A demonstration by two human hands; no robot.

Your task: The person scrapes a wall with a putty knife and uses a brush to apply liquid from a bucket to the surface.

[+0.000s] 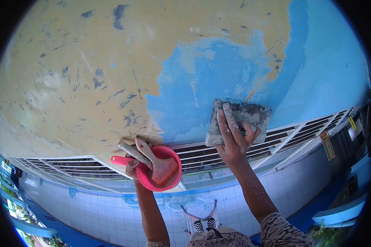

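Note:
My left hand grips the handle side of a pink water dipper. A paintbrush with a pale handle and reddish lower end stands in it. Beside the brush leans a grey-smeared stick-like handle; its lower part is hidden. On the right, my right hand holds a dark rectangular putty spreader caked with grey residue. Its fingers lie across the spreader's back, some of them bent. The spreader overlaps the wall's blue patch near its lower border.
Tan paint with dark scuffs covers the wall at left; brighter blue lies at right. Below run white slatted vents and a tiled wall. A stand's curved rails are by my feet. A small sign hangs at right.

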